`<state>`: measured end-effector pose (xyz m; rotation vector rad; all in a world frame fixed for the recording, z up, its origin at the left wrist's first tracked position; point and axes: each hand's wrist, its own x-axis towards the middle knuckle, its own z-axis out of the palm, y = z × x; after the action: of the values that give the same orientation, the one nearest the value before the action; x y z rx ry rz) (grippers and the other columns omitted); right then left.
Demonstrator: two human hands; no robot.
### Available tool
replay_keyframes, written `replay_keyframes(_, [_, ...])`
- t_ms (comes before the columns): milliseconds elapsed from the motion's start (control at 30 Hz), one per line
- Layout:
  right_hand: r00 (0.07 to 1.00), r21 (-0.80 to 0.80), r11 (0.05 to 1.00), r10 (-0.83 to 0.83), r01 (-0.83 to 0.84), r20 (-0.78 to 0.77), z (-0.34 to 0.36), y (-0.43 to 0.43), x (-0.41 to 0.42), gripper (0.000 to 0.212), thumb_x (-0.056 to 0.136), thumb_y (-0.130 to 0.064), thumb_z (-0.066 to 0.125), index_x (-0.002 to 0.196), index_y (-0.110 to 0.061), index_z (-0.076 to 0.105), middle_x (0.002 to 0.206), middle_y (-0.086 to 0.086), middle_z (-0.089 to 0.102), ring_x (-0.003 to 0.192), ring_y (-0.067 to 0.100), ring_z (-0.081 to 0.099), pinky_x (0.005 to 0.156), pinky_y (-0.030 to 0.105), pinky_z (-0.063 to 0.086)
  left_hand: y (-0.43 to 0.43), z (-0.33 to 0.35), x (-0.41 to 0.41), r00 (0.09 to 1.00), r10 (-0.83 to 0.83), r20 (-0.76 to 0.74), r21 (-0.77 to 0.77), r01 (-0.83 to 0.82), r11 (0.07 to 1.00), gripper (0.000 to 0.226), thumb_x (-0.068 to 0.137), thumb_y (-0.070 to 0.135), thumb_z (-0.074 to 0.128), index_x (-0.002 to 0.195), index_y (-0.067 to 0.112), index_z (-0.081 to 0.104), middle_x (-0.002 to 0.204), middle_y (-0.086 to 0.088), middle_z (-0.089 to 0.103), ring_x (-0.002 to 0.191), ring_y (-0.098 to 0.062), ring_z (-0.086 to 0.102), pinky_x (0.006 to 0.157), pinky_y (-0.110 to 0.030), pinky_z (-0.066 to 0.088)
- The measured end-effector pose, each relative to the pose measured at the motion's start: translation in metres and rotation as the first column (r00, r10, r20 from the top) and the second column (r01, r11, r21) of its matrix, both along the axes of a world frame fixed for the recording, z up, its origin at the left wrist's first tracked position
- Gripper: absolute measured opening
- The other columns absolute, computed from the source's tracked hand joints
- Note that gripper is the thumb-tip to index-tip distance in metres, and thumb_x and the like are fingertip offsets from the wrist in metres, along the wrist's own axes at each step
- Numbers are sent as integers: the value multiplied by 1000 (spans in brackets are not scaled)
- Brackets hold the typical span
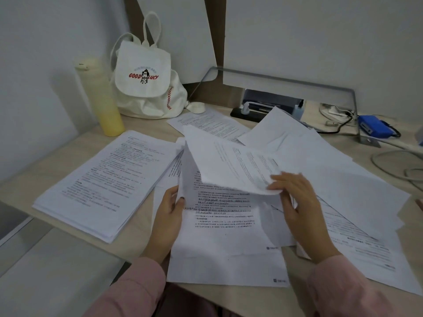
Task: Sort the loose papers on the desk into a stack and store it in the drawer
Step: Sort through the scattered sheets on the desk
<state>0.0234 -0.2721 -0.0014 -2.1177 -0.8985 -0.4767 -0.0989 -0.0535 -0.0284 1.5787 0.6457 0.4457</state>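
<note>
Gripping a white printed sheet by its left edge, the left hand has its thumb on top; the right hand pinches a lifted white printed page.

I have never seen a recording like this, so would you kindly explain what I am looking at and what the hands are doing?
There is no machine here: one camera worn on a person's head looks down at their own bare hands. The left hand grips the edge of a printed sheet; the right hand pinches a lifted sheet above it. On the desk lie a neat paper stack at the left, loose papers at the right, a yellow bottle and a white backpack at the back.
</note>
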Motion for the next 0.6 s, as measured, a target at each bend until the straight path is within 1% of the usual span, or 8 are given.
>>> replay_keyframes(100, [982, -28, 989, -149, 147, -118, -6, -18, 20, 34, 87, -8, 46, 74, -30, 69, 127, -3, 49, 132, 25, 33, 112, 36, 16, 0, 1, -2, 1000, -8, 12, -12, 8, 1000, 21, 98, 13, 39, 113, 23, 50, 97, 16, 59, 88, 0, 58, 69, -12, 45])
replay_keyframes(167, [932, 27, 995, -76, 92, -354, -5, -28, 25, 60, 90, 5, 44, 62, -45, 64, 132, -3, 45, 129, 19, 36, 106, 20, 21, 0, 0, -4, 1000, -18, 19, -6, 18, 1000, 21, 97, 8, 40, 110, 17, 53, 95, 11, 61, 88, -6, 59, 72, -15, 45])
replay_keyframes(233, [850, 89, 996, 41, 7, -525, -1, -34, 26, 59, 90, 6, 44, 58, -38, 65, 130, -5, 48, 123, 14, 43, 95, 8, 29, -1, 1, -4, 1000, -24, 15, -25, 24, 999, 24, 96, 7, 41, 109, 22, 54, 96, 11, 63, 86, -5, 61, 71, -19, 45])
replay_keyframes(333, [800, 105, 992, 121, -72, -588, 2, -30, 29, 50, 88, 5, 51, 54, -30, 64, 126, -3, 53, 119, 17, 50, 95, 18, 39, -1, 1, -3, 1000, -25, 14, -25, 25, 999, 25, 96, 10, 42, 107, 28, 55, 97, 17, 62, 79, 11, 61, 70, -14, 43])
replay_keyframes(400, [782, 92, 989, 146, -113, -606, 3, -20, 32, 51, 88, 4, 52, 54, -33, 64, 125, -4, 53, 116, 14, 52, 86, 8, 40, -1, 0, -2, 1000, -25, 15, -47, 26, 999, 24, 96, 12, 43, 102, 31, 56, 94, 13, 64, 80, 6, 62, 70, -17, 43])
replay_keyframes(467, [781, 53, 990, 138, -134, -609, -1, -9, 35, 45, 90, 0, 51, 64, -33, 67, 128, -7, 51, 117, 10, 50, 89, 8, 39, -1, -1, -2, 999, -36, 1, -54, 36, 998, 16, 95, 19, 49, 105, 30, 55, 97, 8, 66, 90, -7, 63, 72, -20, 45])
replay_keyframes(533, [774, 15, 991, 116, -136, -623, -6, 0, 39, 28, 92, -7, 51, 96, -29, 68, 135, -8, 46, 123, 8, 44, 102, 21, 35, -2, -1, -2, 997, -67, -32, -2, 66, 998, 25, 89, 25, 58, 112, 30, 50, 107, 10, 63, 99, -8, 61, 78, -20, 48])
replay_keyframes(600, [758, -17, 993, 76, -114, -648, -10, 4, 45, 37, 92, -16, 55, 127, -24, 52, 137, -5, 42, 126, 11, 40, 106, 27, 30, -3, -2, -1, 995, -85, -54, 31, 86, 996, 43, 84, 22, 66, 119, 33, 43, 112, 15, 58, 104, -4, 57, 88, -25, 49])
